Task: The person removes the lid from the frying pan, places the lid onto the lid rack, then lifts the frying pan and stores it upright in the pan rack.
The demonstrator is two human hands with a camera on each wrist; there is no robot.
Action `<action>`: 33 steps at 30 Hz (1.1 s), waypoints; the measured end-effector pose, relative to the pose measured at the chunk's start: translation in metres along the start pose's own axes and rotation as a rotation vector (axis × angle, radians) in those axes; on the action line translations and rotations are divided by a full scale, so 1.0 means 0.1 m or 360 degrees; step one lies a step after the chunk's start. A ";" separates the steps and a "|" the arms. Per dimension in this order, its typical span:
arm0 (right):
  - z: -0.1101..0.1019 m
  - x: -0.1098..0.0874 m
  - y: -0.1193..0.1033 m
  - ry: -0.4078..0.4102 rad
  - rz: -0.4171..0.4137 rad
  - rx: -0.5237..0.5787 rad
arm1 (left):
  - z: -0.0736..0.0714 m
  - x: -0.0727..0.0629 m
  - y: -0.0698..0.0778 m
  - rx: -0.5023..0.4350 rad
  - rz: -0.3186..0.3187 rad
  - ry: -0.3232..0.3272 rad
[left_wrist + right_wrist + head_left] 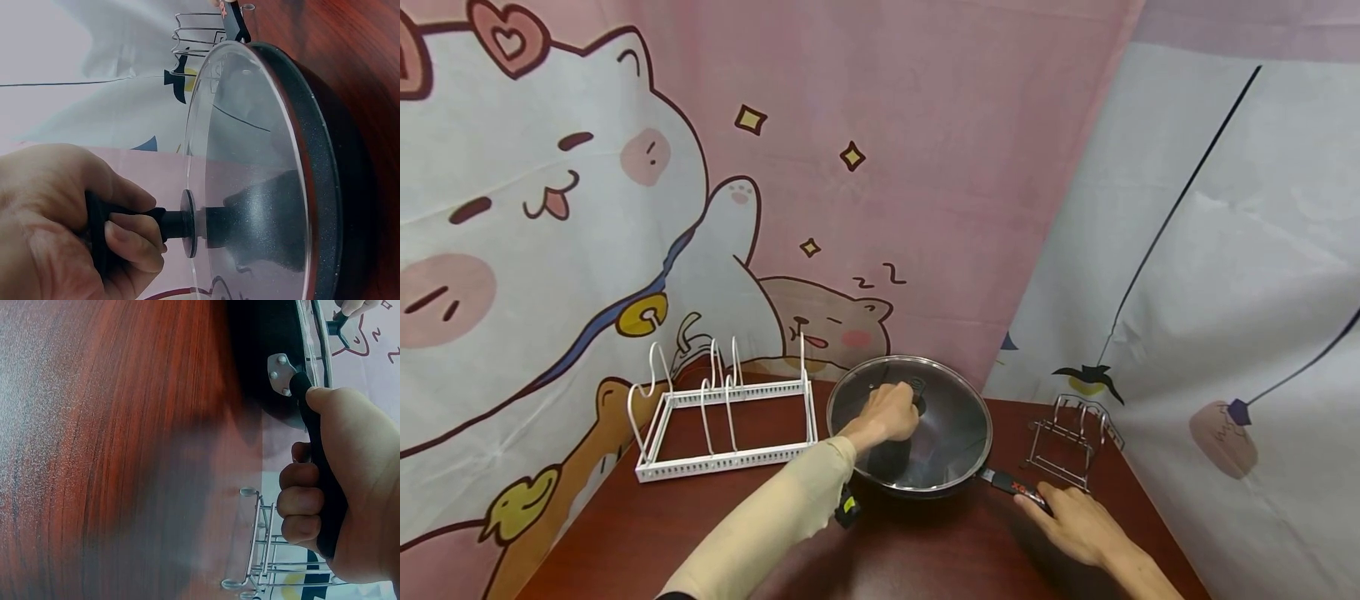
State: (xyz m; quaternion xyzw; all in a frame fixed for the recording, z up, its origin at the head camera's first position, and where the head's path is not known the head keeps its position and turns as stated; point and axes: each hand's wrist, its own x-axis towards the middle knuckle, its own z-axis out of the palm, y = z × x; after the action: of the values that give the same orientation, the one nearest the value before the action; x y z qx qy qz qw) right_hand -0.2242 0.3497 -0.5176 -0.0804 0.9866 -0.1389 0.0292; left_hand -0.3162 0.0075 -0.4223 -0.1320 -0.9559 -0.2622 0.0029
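Note:
A dark pan (334, 181) sits on the table, with a clear glass lid (951, 433) with a metal rim over it. My left hand (889, 412) grips the lid's black knob (172, 224), fingers curled around it. In the left wrist view the lid's rim stands slightly apart from the pan's edge on the side nearest the camera. At the pan's lower right, my right hand (350, 481) holds the black handle (322, 456), its fingers wrapped round it and the thumb along it. Red lettering shows on the handle in the head view.
Left of the pan, a white rack (730, 458) with upright dividers stands on the reddish-brown table (925, 550). A small metal wire rack (1060, 450) is at the right, close to my right hand. A printed curtain (925, 167) hangs behind the table.

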 end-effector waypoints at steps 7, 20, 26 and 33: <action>0.00 -0.01 0.00 -0.0016 0.0019 0.0023 | -0.01 -0.02 0.01 -0.0027 0.0002 0.0010; -0.01 0.01 -0.01 -0.0038 0.0053 0.0026 | -0.04 -0.04 0.01 -0.0087 0.0039 0.0035; 0.07 0.05 0.12 0.0012 -0.0046 0.0068 | -0.06 -0.03 0.02 -0.0062 0.0057 0.0051; 0.00 0.01 0.02 -0.0025 0.0028 0.0065 | -0.08 -0.03 0.04 -0.0033 0.0060 0.0105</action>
State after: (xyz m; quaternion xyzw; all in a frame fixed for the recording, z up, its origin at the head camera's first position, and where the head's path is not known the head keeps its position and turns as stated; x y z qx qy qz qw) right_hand -0.2255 0.3512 -0.5181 -0.0722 0.9840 -0.1581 0.0399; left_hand -0.3132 0.0062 -0.4131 -0.1414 -0.9499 -0.2761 0.0379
